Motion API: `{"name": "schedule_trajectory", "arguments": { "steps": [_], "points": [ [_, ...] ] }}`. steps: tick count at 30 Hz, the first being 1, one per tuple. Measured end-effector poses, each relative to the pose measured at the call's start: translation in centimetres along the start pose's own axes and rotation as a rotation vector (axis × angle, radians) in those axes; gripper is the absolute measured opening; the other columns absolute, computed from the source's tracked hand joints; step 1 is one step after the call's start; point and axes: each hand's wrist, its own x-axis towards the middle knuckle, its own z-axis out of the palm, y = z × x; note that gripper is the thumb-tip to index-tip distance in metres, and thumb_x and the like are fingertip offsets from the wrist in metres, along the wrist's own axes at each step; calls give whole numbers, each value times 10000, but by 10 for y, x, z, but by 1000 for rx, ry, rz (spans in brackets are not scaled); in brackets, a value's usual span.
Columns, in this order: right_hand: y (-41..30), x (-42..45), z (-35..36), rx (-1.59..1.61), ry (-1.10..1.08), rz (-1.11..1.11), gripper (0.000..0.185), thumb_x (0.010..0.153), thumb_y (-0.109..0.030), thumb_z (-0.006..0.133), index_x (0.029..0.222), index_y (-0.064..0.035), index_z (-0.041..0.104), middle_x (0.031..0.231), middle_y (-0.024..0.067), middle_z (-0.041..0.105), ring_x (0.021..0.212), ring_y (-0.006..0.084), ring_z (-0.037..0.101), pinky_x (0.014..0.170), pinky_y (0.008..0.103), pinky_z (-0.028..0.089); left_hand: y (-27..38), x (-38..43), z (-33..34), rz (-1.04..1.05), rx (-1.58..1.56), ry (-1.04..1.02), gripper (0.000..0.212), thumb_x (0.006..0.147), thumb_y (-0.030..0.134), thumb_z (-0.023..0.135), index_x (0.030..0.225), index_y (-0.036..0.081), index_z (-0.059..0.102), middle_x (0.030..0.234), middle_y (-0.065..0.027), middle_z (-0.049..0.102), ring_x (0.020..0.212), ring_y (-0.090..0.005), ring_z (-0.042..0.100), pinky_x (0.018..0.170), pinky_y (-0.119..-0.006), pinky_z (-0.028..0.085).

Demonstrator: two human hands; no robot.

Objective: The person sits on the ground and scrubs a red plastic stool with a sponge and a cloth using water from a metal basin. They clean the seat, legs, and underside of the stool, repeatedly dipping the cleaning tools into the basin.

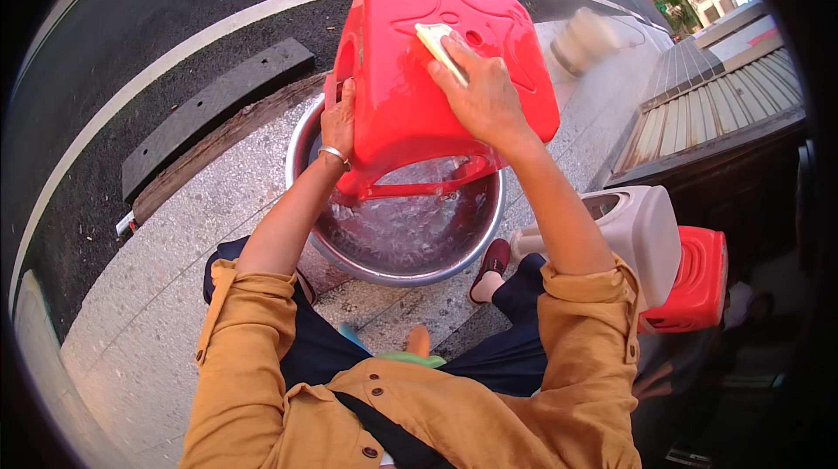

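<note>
A red plastic stool (406,109), turned on its side, is held over a round metal basin (406,276) of water between my feet. My left hand (338,122) grips the stool's left edge, with part of the fingers hidden behind it. In my right hand (481,86) is a pale yellow scrub brush (440,50), pressed against the stool's wet, embossed face. The bristles are not clearly visible. Water shows through the opening at the stool's near edge.
At right, a greyish plastic stool (645,233) and another red stool (704,279) stand by a dark glossy surface. A blurred beige object (589,40) lies on the pavement ahead. A dark kerb ramp (216,115) and a wooden beam (229,142) edge the road at left.
</note>
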Motion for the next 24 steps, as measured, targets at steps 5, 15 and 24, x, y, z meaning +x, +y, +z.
{"name": "schedule_trajectory", "arguments": {
  "steps": [5,15,24],
  "points": [
    [-12,-56,-7,-163,-64,-100,424,857,-245,529,1202,1,503,1260,186,504,873,368,515,842,424,397,16,-11,-8,56,-176,70,553,910,499,463,1031,-21,607,781,-66,642,723,-121,584,663,-270,468],
    [14,66,31,-98,-192,-225,412,884,-318,471,1196,-58,546,1307,143,480,888,383,525,868,435,386,15,-10,-5,-78,-188,-64,571,920,464,467,1217,-23,477,840,-89,655,736,-109,600,661,-248,485],
    [29,22,-2,-105,-261,-204,437,884,-241,523,1293,-92,483,1355,93,450,980,318,472,945,374,362,29,-25,-5,48,-142,23,708,880,611,402,978,-44,651,807,-89,661,727,-122,600,636,-271,482]
  ]
}}
